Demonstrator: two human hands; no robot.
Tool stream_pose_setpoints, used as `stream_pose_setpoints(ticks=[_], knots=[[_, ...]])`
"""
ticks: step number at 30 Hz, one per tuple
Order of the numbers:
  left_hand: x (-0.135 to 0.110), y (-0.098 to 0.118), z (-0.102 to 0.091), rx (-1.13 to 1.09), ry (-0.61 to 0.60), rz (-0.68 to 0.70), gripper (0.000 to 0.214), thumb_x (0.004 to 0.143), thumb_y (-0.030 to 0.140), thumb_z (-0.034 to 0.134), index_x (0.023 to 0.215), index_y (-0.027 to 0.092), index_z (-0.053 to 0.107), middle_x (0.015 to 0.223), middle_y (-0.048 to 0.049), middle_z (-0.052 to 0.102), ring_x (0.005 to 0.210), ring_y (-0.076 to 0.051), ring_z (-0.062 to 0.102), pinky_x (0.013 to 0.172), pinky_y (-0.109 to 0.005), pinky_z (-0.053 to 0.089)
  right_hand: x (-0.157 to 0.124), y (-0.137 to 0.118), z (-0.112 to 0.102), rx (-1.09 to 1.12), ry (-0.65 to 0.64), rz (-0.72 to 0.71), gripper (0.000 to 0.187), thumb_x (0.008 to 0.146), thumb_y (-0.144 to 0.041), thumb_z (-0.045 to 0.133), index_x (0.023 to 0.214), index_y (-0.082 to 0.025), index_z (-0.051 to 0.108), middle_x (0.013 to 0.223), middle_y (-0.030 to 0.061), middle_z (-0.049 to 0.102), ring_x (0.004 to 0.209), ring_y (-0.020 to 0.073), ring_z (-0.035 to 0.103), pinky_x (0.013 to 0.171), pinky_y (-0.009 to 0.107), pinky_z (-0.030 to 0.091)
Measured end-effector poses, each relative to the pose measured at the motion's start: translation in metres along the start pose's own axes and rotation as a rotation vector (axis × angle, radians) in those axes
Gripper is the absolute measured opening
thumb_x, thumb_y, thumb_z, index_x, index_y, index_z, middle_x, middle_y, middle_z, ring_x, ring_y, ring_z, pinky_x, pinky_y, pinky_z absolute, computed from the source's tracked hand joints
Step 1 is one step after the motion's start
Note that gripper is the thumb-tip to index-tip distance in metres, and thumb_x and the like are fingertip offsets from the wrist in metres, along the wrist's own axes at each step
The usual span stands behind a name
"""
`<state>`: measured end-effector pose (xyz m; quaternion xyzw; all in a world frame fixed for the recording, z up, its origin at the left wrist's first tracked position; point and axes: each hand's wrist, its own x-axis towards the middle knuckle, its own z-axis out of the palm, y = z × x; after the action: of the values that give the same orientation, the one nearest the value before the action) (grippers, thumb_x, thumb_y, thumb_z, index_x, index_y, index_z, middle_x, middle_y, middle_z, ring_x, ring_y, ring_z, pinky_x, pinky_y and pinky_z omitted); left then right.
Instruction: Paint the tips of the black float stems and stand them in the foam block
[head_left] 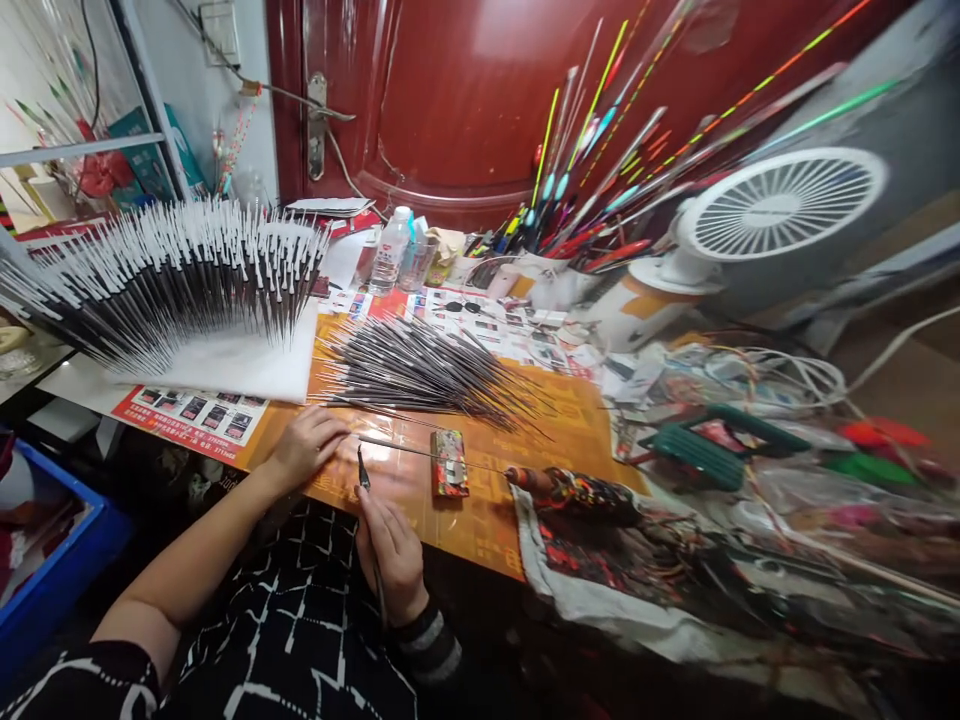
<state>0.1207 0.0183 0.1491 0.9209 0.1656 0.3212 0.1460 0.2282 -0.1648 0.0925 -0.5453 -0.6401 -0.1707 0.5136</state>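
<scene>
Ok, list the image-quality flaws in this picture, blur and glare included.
All in the head view: the clutter at right is smeared and soft; the white fan looks stretched sideways; a pale patch of glare sits high on the red door; the lower right falls into shadow; the left hand and right hand look clearer.

Clad in a black garment (300,610) printed with an irregular grid of broken white lines; fitted with a short left sleeve (97,685) of matching print; finished at right with a black-and-grey striped cuff (431,642).
</scene>
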Motion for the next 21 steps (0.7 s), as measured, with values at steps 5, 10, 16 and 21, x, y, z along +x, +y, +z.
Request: stream_pose_setpoints(ticks=[5,10,16,21], knots=[[-0.0001,0.0014,-0.0009,0.003,-0.027,-0.011,0.027,0.104,0.03,0.047,0.098,0.019,0.071,0.094,-0.0075,0.069,0.093,-0.019,0.062,0.088,-0.036,0.052,-0.0014,-0.0008,0.0044,-0.058,-0.018,0.013,0.063,0.094,-0.003,0.054,0.154,-0.018,0.041,0.122,0.0144,0.072,0.108,0.0258,0.072,0.086,0.041,0.065],[-0.0007,0.0017,-0.0004,-0.009,0.0,0.012,0.024,0.103,0.027,0.048,0.098,0.019,0.07,0.095,-0.0075,0.069,0.093,-0.019,0.061,0.089,-0.035,0.051,-0.0013,-0.0006,0.0046,-0.086,-0.037,0.003,0.063,0.096,-0.004,0.052,0.155,-0.019,0.038,0.125,0.0138,0.07,0.108,0.0252,0.072,0.087,0.041,0.065],[-0.0002,0.002,-0.0006,-0.006,0.033,0.042,0.024,0.103,0.026,0.048,0.097,0.018,0.07,0.092,-0.0068,0.069,0.09,-0.019,0.06,0.086,-0.033,0.051,-0.0005,-0.0006,0.0057,-0.114,-0.043,-0.005,0.065,0.095,-0.003,0.054,0.156,-0.018,0.037,0.125,0.0143,0.07,0.109,0.0255,0.071,0.088,0.041,0.064],[0.0007,0.0021,-0.0006,-0.002,0.093,0.092,0.025,0.104,0.028,0.048,0.095,0.018,0.07,0.089,-0.0057,0.069,0.087,-0.018,0.061,0.083,-0.033,0.052,0.0005,-0.0014,0.004,-0.126,-0.077,0.0,0.067,0.094,-0.001,0.055,0.156,-0.015,0.035,0.124,0.0155,0.07,0.111,0.0265,0.07,0.089,0.042,0.064]])
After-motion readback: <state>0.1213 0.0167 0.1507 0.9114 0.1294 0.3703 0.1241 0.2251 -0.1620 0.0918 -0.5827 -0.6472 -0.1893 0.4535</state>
